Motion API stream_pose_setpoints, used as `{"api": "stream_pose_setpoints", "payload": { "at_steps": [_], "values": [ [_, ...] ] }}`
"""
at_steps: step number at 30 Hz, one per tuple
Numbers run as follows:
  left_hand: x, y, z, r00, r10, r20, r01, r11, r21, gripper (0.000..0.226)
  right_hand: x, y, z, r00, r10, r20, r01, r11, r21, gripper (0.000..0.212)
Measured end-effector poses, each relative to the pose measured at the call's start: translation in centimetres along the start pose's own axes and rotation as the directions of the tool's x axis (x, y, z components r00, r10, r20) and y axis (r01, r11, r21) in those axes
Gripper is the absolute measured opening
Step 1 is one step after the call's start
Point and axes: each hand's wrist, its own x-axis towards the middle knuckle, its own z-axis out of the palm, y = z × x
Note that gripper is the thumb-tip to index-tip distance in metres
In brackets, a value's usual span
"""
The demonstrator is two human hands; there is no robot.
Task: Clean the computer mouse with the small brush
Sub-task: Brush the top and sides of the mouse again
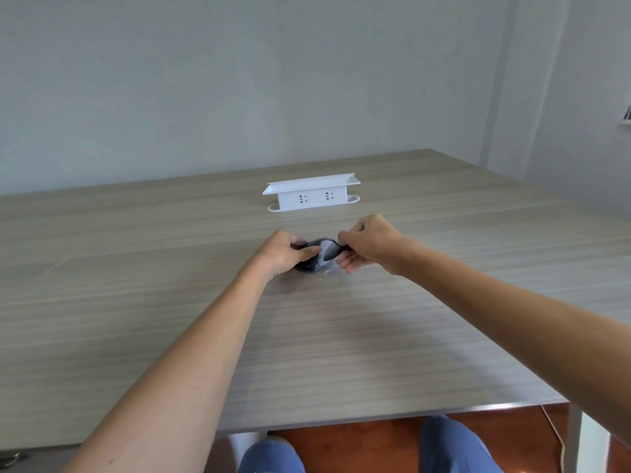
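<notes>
A dark computer mouse sits on the wooden table, tilted up between both hands. My left hand grips its left side, thumb on top. My right hand pinches a small dark brush whose grey-looking head rests against the mouse's right side. Most of the brush handle is hidden in my fingers. A few pale specks lie on the table just in front of the mouse.
A white power socket box with two outlets stands on the table beyond the hands. The table's near edge runs above my knees. A wall stands behind the table, and a white cable hangs at the lower right.
</notes>
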Motion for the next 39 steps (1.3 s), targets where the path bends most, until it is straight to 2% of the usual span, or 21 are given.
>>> {"api": "stream_pose_setpoints", "payload": {
  "at_steps": [5, 10, 12, 16, 18, 24, 26, 29, 31, 33, 36, 39],
  "values": [
    [-0.2, -0.1, 0.1, 1.000, 0.015, -0.002, -0.015, 0.999, -0.042, 0.030, 1.0, 0.1, -0.7, 0.994, 0.006, -0.112, -0.011, 0.999, -0.045, 0.026],
    [0.0, -0.2, -0.1, 1.000, 0.019, 0.001, -0.019, 1.000, -0.012, 0.029, -0.3, -0.4, -0.1, 0.995, 0.069, 0.076, -0.071, 0.997, 0.020, 0.027],
    [-0.1, -0.2, -0.1, 1.000, 0.012, 0.003, -0.012, 1.000, -0.009, 0.028, -0.3, -0.3, -0.1, 0.994, 0.062, 0.091, -0.064, 0.998, 0.025, 0.027],
    [0.0, -0.3, 0.0, 1.000, 0.005, -0.007, -0.005, 1.000, -0.024, 0.029, 0.5, 0.0, -0.6, 0.998, 0.061, -0.030, -0.060, 0.998, 0.033, 0.024],
    [0.0, -0.4, 0.0, 1.000, -0.004, -0.013, 0.004, 1.000, -0.021, 0.030, 0.5, 0.2, -0.7, 0.998, 0.053, -0.044, -0.052, 0.998, 0.039, 0.022],
    [0.1, -0.2, -0.1, 1.000, -0.007, -0.005, 0.007, 1.000, -0.006, 0.030, -0.6, -0.1, -0.5, 0.983, 0.104, 0.149, -0.116, 0.991, 0.074, 0.023],
    [0.0, -0.2, -0.1, 1.000, -0.008, 0.000, 0.008, 1.000, -0.009, 0.031, -0.4, -0.2, -0.8, 0.985, 0.116, 0.125, -0.125, 0.990, 0.063, 0.024],
    [-0.1, 0.0, -0.1, 1.000, -0.016, -0.005, 0.016, 1.000, -0.006, 0.030, 0.8, 0.0, -1.2, 0.996, 0.094, -0.007, -0.094, 0.996, -0.008, 0.021],
    [-0.3, 0.2, -0.1, 1.000, -0.008, -0.007, 0.008, 1.000, -0.004, 0.027, 1.2, 0.1, -1.3, 0.994, 0.099, -0.054, -0.100, 0.994, -0.032, 0.028],
    [-0.3, 0.2, -0.1, 1.000, -0.006, -0.009, 0.006, 1.000, 0.004, 0.029, 1.0, 0.1, -1.1, 0.995, 0.094, 0.016, -0.094, 0.996, -0.002, 0.025],
    [-0.1, 0.0, -0.2, 1.000, -0.019, -0.005, 0.019, 1.000, 0.009, 0.031, -0.4, -0.2, -0.8, 0.975, 0.095, 0.202, -0.099, 0.995, 0.011, 0.023],
    [0.0, -0.1, -0.1, 1.000, -0.010, -0.010, 0.010, 1.000, 0.011, 0.030, -0.3, -0.1, -0.8, 0.975, 0.102, 0.196, -0.109, 0.994, 0.022, 0.024]
  ]
}}
